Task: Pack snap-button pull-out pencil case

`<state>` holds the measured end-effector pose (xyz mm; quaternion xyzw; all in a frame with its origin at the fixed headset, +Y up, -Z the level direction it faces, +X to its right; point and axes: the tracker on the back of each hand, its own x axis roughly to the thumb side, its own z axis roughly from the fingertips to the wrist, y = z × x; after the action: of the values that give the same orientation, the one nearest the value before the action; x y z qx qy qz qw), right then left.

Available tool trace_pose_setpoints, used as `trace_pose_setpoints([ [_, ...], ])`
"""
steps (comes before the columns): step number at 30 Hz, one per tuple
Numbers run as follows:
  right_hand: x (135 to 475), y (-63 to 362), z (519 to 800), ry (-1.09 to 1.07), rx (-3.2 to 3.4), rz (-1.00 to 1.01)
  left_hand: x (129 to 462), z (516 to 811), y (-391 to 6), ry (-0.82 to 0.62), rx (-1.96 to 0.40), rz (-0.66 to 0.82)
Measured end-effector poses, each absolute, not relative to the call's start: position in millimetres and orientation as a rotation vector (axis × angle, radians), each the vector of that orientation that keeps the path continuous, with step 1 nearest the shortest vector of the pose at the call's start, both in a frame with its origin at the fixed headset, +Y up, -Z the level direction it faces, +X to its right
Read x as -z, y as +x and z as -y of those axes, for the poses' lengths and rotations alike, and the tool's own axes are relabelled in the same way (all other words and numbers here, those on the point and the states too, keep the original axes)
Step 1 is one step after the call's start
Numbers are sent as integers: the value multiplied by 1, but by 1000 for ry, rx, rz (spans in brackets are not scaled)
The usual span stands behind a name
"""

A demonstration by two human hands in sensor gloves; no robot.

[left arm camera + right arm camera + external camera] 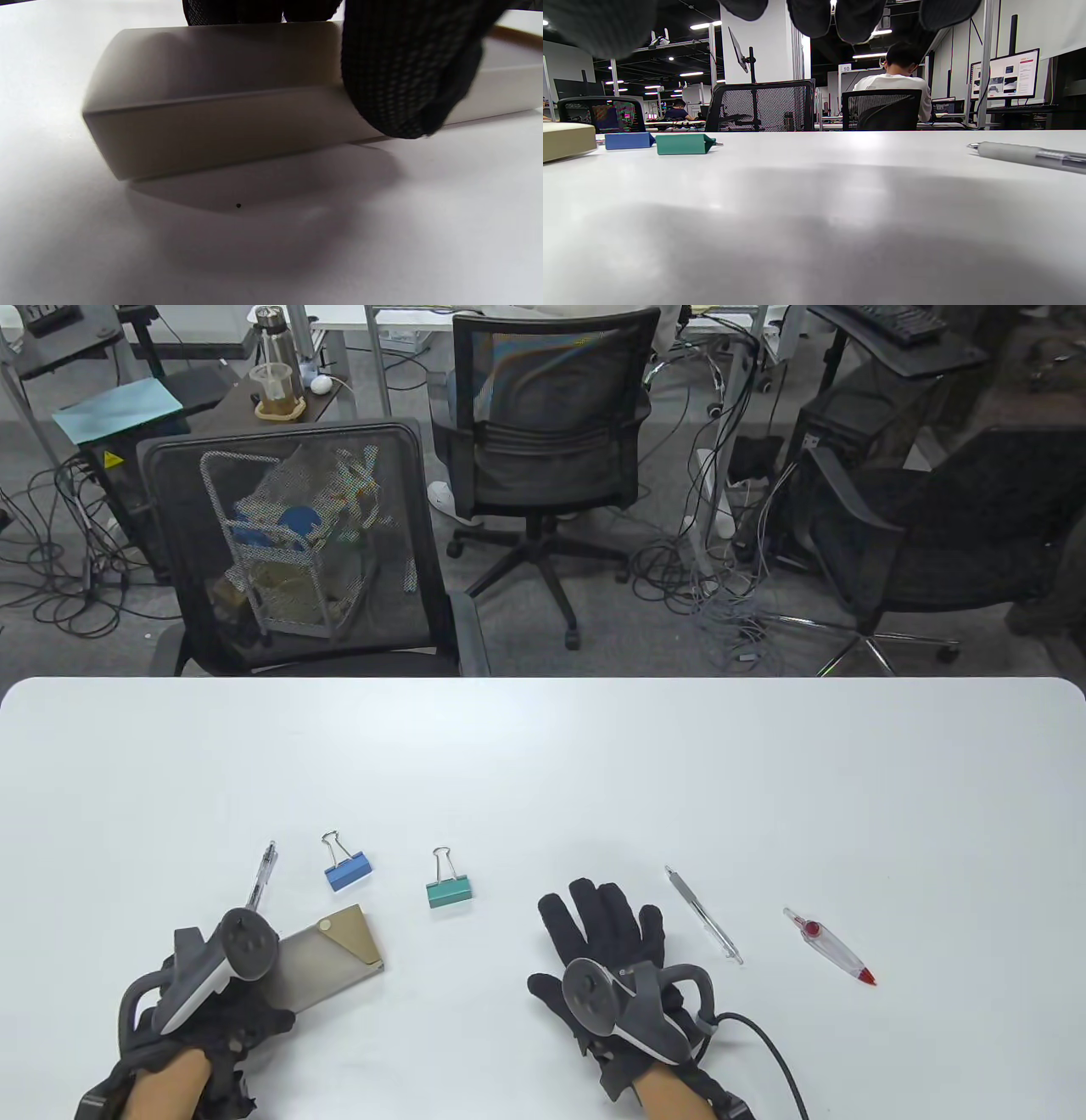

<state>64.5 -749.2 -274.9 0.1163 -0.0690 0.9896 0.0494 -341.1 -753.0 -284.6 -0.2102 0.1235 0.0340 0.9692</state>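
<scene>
Table view: the pencil case [331, 959], a flat grey sleeve with a tan snap flap at its right end, lies at lower left on the white table [543, 763]. The left hand [199, 1010] rests on its left end; the right hand [615, 959] lies flat at lower centre, fingers spread, holding nothing. A clear pen [261, 875] sits above the left hand, with a blue binder clip [346, 867] and a green binder clip [448, 886] to its right. Right of the right hand lie a silver pen [704, 914] and a red-tipped pen [830, 946].

Left wrist view alone shows gloved fingers [398, 72] wrapped over the case's top and near side, gripping it; its contents cannot be seen.

Right wrist view alone shows both clips lying low on the table, upper left.
</scene>
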Motion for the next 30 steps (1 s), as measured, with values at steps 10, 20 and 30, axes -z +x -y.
trace_pose_setpoints([
  [10,276,65,748,349,-3012,211,281,743,-282,-265,-42,-2],
  [20,273,67,745,363,-3003,227,278,761,-171,-289,-40,273],
  [30,268,28,743,120,-3248,68,279,764,-168,-280,-99,295],
])
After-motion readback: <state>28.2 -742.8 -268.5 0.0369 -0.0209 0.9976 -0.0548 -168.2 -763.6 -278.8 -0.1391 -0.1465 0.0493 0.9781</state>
